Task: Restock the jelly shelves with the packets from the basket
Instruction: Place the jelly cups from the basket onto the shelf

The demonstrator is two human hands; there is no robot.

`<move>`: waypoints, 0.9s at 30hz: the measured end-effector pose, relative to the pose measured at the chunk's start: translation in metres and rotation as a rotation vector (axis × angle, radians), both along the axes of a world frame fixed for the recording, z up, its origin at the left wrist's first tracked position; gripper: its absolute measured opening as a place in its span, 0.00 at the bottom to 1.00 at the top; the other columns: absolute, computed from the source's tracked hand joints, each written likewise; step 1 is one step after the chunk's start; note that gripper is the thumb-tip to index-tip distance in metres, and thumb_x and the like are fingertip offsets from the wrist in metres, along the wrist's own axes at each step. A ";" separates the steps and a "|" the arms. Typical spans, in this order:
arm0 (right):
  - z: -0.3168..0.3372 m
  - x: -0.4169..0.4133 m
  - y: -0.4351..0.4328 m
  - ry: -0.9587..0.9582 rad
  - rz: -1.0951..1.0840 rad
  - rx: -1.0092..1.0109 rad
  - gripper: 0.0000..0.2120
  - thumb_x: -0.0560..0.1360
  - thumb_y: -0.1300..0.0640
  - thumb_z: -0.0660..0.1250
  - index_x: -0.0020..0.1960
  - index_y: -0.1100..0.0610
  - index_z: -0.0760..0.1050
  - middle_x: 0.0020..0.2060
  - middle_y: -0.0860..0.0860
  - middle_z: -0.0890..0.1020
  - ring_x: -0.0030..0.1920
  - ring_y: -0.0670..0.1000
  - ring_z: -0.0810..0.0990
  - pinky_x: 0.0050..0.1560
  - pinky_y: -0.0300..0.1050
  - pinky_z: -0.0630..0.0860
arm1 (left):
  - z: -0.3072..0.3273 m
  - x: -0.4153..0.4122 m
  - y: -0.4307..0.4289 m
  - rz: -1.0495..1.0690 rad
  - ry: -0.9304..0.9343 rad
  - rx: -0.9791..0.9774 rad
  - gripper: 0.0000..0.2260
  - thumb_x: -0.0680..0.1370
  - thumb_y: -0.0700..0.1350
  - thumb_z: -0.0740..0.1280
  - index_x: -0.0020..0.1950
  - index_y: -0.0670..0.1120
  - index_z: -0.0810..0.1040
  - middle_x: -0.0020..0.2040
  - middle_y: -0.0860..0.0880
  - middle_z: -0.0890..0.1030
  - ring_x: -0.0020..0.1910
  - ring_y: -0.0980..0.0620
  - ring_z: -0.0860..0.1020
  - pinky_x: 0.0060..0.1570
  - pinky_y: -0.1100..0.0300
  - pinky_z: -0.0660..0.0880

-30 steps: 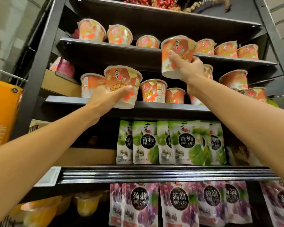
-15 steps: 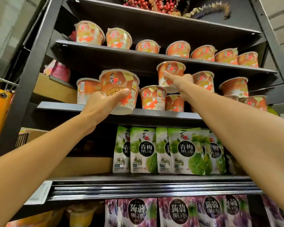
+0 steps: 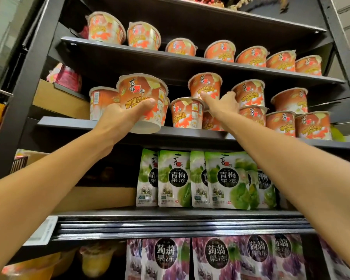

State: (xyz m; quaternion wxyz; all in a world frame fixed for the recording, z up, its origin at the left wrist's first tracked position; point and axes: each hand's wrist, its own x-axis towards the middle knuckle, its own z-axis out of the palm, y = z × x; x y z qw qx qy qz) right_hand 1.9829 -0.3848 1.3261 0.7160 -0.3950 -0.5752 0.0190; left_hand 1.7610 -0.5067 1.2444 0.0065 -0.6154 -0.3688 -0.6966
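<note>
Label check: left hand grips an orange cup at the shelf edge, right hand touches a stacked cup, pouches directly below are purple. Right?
No. The head view shows green pouches directly below that shelf; the purple pouches are one level lower. Left hand gripping the orange cup and right hand touching the stacked cup are correct.

The jelly cup (image 3: 141, 102) you hold at eleven o'clock looks like smooth, glossy printed plastic, with a matt white base. The shelf (image 3: 180, 136) edge beneath it is black metal with a dull sheen. At six o'clock, your green pouches (image 3: 174, 178) are shiny plastic film that catches the light; the purple pouches (image 3: 166, 257) lower down gleam likewise. At ten o'clock the box (image 3: 61, 100) is matt brown cardboard.
</note>
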 end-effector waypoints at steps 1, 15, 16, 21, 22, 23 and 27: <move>-0.010 0.001 0.000 0.001 -0.076 0.083 0.32 0.73 0.38 0.67 0.66 0.60 0.67 0.61 0.57 0.75 0.63 0.59 0.74 0.58 0.53 0.73 | 0.000 0.002 -0.001 0.005 0.000 0.007 0.16 0.69 0.64 0.71 0.46 0.54 0.78 0.45 0.57 0.82 0.46 0.62 0.77 0.40 0.67 0.66; -0.064 0.002 0.007 -0.290 -0.316 0.235 0.20 0.75 0.45 0.58 0.27 0.52 0.66 0.26 0.48 0.72 0.31 0.53 0.73 0.29 0.41 0.56 | 0.095 0.072 0.003 0.356 0.100 0.078 0.46 0.52 0.80 0.64 0.60 0.51 0.76 0.57 0.50 0.80 0.59 0.47 0.76 0.64 0.47 0.71; -0.064 0.002 0.007 -0.290 -0.320 0.239 0.20 0.76 0.44 0.58 0.28 0.52 0.66 0.26 0.48 0.72 0.31 0.54 0.73 0.29 0.41 0.55 | 0.102 0.073 0.009 0.400 0.087 0.071 0.46 0.53 0.80 0.64 0.60 0.50 0.76 0.57 0.49 0.80 0.60 0.45 0.75 0.65 0.46 0.69; -0.065 0.002 0.010 -0.270 -0.336 0.257 0.18 0.76 0.44 0.57 0.32 0.51 0.72 0.27 0.47 0.71 0.33 0.54 0.72 0.30 0.42 0.57 | 0.114 0.069 0.039 0.671 0.041 -0.009 0.47 0.59 0.78 0.64 0.67 0.46 0.71 0.64 0.44 0.77 0.67 0.40 0.70 0.67 0.43 0.60; -0.066 0.001 0.010 -0.258 -0.335 0.261 0.18 0.76 0.45 0.57 0.32 0.52 0.71 0.27 0.47 0.72 0.33 0.54 0.73 0.31 0.43 0.59 | 0.113 0.066 0.043 0.698 0.032 -0.028 0.48 0.60 0.78 0.64 0.67 0.45 0.71 0.65 0.42 0.76 0.69 0.39 0.68 0.68 0.42 0.60; -0.066 0.001 0.011 -0.247 -0.338 0.268 0.18 0.76 0.45 0.57 0.31 0.52 0.71 0.26 0.48 0.72 0.33 0.54 0.73 0.32 0.43 0.60 | 0.113 0.063 0.046 0.721 0.026 -0.046 0.48 0.60 0.79 0.63 0.66 0.45 0.72 0.66 0.41 0.75 0.70 0.37 0.66 0.68 0.42 0.60; -0.067 0.000 0.011 -0.231 -0.364 0.292 0.18 0.76 0.46 0.57 0.32 0.51 0.73 0.25 0.47 0.71 0.31 0.52 0.71 0.34 0.44 0.60 | 0.112 0.053 0.051 0.841 0.074 -0.117 0.48 0.62 0.81 0.57 0.63 0.43 0.75 0.68 0.39 0.73 0.72 0.36 0.63 0.70 0.39 0.55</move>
